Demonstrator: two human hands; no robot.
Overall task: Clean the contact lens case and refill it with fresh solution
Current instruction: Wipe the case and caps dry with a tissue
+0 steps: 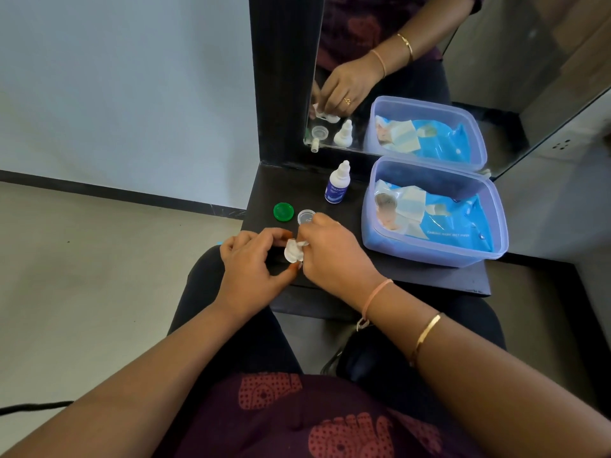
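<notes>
The left hand [251, 259] is held above the near edge of the dark shelf [429, 276], with its thumb and forefinger curled round the contact lens case [293, 252]. Beyond it a green cap [283, 211] lies flat on the shelf, and a clear cap [305, 216] lies just beside that one. The white case is held between both hands. One round well faces up, and its long axis seems to run from near-left to far-right, though fingers partly cover it. The right hand [330, 252] has its fingers curled, pinching the case's far end. Further right a solution bottle [337, 183] stands upright with its nozzle up. Next to it is a plastic tub [489, 226] holding a wet-wipes pack [443, 219].
</notes>
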